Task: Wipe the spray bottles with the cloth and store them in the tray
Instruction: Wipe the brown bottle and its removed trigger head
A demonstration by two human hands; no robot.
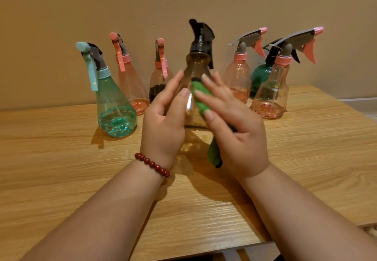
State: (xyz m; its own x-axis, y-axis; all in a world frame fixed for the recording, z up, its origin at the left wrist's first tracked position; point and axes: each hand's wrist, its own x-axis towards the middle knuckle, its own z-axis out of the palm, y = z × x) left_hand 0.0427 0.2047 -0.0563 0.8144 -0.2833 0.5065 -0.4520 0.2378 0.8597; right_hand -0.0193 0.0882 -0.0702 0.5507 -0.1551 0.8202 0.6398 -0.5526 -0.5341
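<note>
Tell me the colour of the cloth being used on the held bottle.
Green; the cloth shows best in the head view, pressed against the bottle.

Both bare forearms reach forward; the left hand (pixel 165 122) curls its thumb and fingers around something held upright, a bead bracelet (pixel 152 164) on its wrist, while the right hand (pixel 234 126) presses flat, fingers spread

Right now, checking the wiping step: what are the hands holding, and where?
Left hand grips the brown bottle by its body; right hand presses the green cloth against its side.
</note>
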